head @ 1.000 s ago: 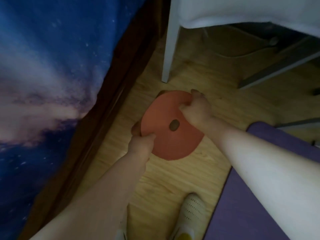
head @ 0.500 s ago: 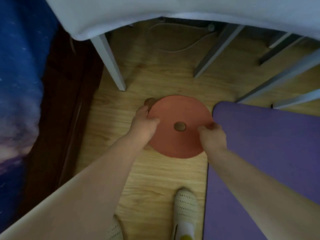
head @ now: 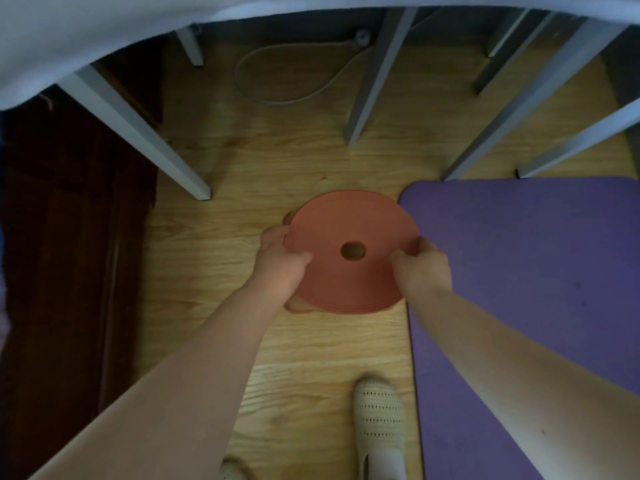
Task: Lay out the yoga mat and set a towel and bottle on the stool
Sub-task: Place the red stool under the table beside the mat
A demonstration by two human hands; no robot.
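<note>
A round orange-red stool (head: 349, 223) with a hole in the middle of its seat stands on the wooden floor, seen from above. My left hand (head: 280, 268) grips its left rim and my right hand (head: 420, 268) grips its right rim. The purple yoga mat (head: 526, 289) lies flat on the floor to the right, its near corner touching or just beside the stool. No towel or bottle is in view.
A white table (head: 69, 39) spans the top, with its legs (head: 138, 133) and grey chair legs (head: 374, 81) behind the stool. A cable (head: 294, 95) loops on the floor. Dark wooden furniture (head: 69, 271) lines the left. My slippered foot (head: 379, 424) stands near the mat edge.
The view has swung right and steadied, so the stool now sits next to the mat corner. My right hand shifted from the stool's top rim to its right rim.
</note>
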